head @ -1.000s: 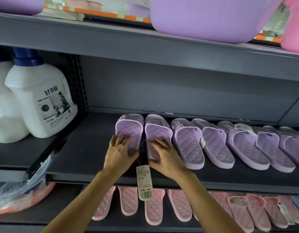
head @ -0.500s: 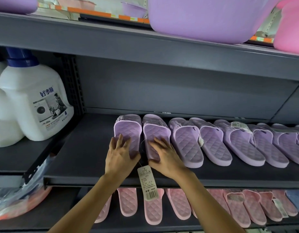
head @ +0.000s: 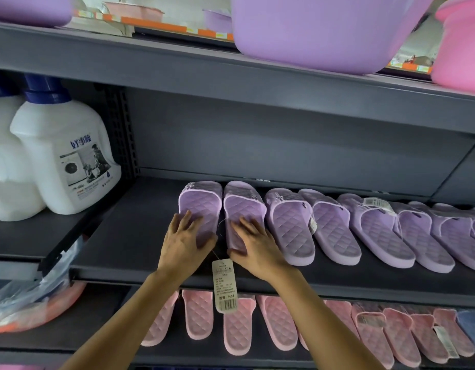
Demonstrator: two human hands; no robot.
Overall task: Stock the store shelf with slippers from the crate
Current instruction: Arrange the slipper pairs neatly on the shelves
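Head view:
- Two bare forearms rise from the bottom edge of the frame and converge on the middle shelf (head: 129,236), at centre frame.
- The left hand (head: 185,244) lies palm down on the heel end of the left purple slipper (head: 201,206). Its fingers (head: 189,220) are fanned wide and nearly straight on the quilted footbed, and the thumb sits at the slipper's inner edge. It rests on the slipper rather than closing round it.
- The right hand (head: 257,252) lies palm down on the heel end of the right purple slipper (head: 244,209). Its fingers are spread and pointing toward the upper left, with the thumb low beside the heel. It also rests flat, with nothing clasped.
- The two slippers lie side by side, almost touching, with their straps toward the back of the shelf.
- A white paper tag (head: 225,287) hangs on a thin string from between the pair, down over the shelf's front edge.
- To the right, a row of purple slippers (head: 335,231) runs along the same shelf to the frame's right edge.
- On the shelf below, pink slippers (head: 199,316) lie in a row, with a blue slipper (head: 471,324) at the far right.
- At left stands a white detergent bottle (head: 65,156) with a blue cap.
- A crumpled plastic bag (head: 36,297) lies at lower left.
- On the top shelf sit a purple basin (head: 324,30) and a pink basin (head: 460,49).
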